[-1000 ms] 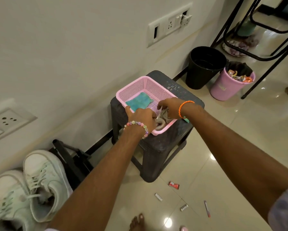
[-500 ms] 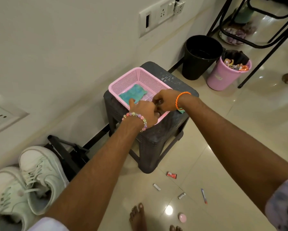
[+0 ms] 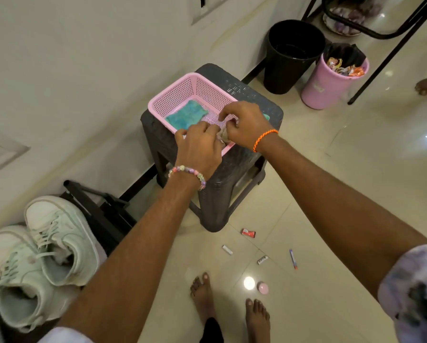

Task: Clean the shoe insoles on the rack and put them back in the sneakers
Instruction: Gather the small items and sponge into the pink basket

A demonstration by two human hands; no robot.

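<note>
Reaching over the pink basket on the dark stool, you've got both hands at its near-right corner. Your left hand & right hand have fingers curled, pinching a crumpled greyish piece between them; can't tell if it's an insole. Blue cloth lies flat inside, near the basket's left side. White sneakers sit on the floor w/ a black rack just beside them, well apart from the stool.
</note>
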